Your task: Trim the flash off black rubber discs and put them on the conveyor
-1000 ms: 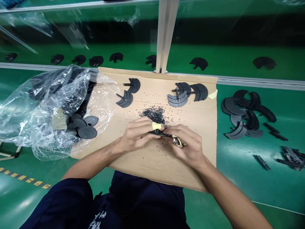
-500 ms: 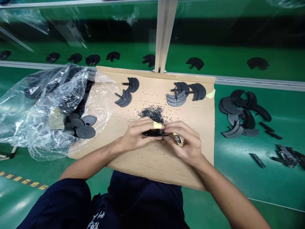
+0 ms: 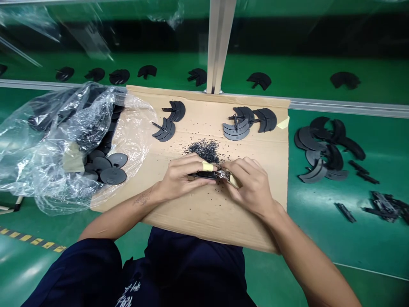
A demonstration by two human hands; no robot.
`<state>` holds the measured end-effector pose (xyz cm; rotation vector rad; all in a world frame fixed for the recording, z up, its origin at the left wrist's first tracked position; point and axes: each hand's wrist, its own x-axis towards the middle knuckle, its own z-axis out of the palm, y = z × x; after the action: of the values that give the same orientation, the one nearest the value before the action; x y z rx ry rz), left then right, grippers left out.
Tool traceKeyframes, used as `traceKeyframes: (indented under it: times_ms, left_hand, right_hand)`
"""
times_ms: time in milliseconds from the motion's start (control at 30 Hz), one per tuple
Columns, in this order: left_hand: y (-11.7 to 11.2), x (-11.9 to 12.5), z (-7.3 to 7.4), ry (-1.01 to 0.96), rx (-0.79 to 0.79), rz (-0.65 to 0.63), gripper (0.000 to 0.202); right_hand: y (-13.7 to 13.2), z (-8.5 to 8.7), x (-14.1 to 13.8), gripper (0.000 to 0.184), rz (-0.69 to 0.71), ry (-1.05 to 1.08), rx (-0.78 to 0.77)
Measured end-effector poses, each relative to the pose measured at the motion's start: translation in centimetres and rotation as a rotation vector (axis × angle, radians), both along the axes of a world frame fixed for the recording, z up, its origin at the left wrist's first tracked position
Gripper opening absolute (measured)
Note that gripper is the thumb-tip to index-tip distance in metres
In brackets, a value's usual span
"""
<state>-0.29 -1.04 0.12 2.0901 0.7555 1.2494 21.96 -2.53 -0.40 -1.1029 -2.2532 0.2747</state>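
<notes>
My left hand [image 3: 182, 177] is closed on a thin black plastic disc [image 3: 204, 174], seen almost edge-on over the cardboard [image 3: 179, 213]. Yellow tape wraps one of its fingers. In my right hand [image 3: 252, 183] is a small pair of nippers [image 3: 223, 174], its metal head against the disc's right end. The fingers hide most of its pale yellow handles. Just beyond both hands lies a heap of tiny black plastic scraps [image 3: 204, 149], with loose bits scattered round it.
A clear plastic bag [image 3: 57, 170] of black discs [image 3: 113, 175] spreads at left. Curved black pieces [image 3: 236, 130] lie along the cardboard's far side. More curved pieces [image 3: 311, 172] and narrow black parts [image 3: 383, 207] are on the green table at right. A metal post [image 3: 220, 47] rises behind.
My right hand has turned, bringing the nippers' metal head into sight at the disc's right end. The black disc has tilted slightly in my left hand.
</notes>
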Motion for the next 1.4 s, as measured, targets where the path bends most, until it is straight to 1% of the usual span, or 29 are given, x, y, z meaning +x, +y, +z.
traceKeyframes:
  times_ms: [100,267,367,633,800,933,1000,1067,1133,1200,1333,1400]
  left_hand:
    - [0.01,0.0,-0.03,0.008,0.022,-0.013,0.023]
    - [0.08,0.07,0.02,0.004,0.046,-0.03,0.022]
    - [0.06,0.18,-0.03,-0.001,0.051,-0.03,0.02]
    - [-0.02,0.3,-0.28,0.019,0.041,-0.003,0.022]
    - [0.08,0.2,0.04,0.04,0.068,-0.004,0.023]
    - [0.06,0.2,-0.27,0.148,0.097,-0.026,0.02]
    - [0.06,0.17,-0.51,0.228,0.139,0.012,0.016]
    - [0.13,0.07,-0.61,0.278,0.194,0.096,0.017]
    - [0.24,-0.08,-0.49,0.262,0.225,0.16,0.022]
    - [0.32,-0.22,-0.23,0.191,0.194,0.188,0.027]
    - [0.2,-0.3,-0.01,0.034,0.028,0.248,0.029]
    - [0.05,-0.27,-0.18,-0.011,-0.045,0.231,0.03]
  right_hand:
    - [-0.04,0.07,-0.04,0.019,0.005,0.008,0.009]
    - [-0.03,0.3,0.02,0.023,0.03,0.007,-0.011]
    - [-0.13,0.21,0.09,0.021,0.024,-0.022,0.005]
    - [-0.28,-0.14,0.39,0.016,-0.02,-0.034,0.03]
    - [0.1,0.1,0.4,0.013,-0.114,-0.143,0.095]
    - [0.13,0.17,0.11,0.016,-0.131,-0.208,0.119]
    - [0.09,0.15,0.05,0.015,-0.122,-0.218,0.119]
    - [0.1,0.09,0.15,0.017,-0.118,-0.221,0.114]
    - [0.21,0.01,0.36,0.021,-0.123,-0.19,0.095]
    - [0.34,-0.03,0.5,0.023,-0.127,-0.117,0.057]
    - [0.37,0.09,0.14,0.015,-0.05,0.106,-0.073]
    - [0.24,0.25,-0.19,0.016,-0.003,0.207,-0.116]
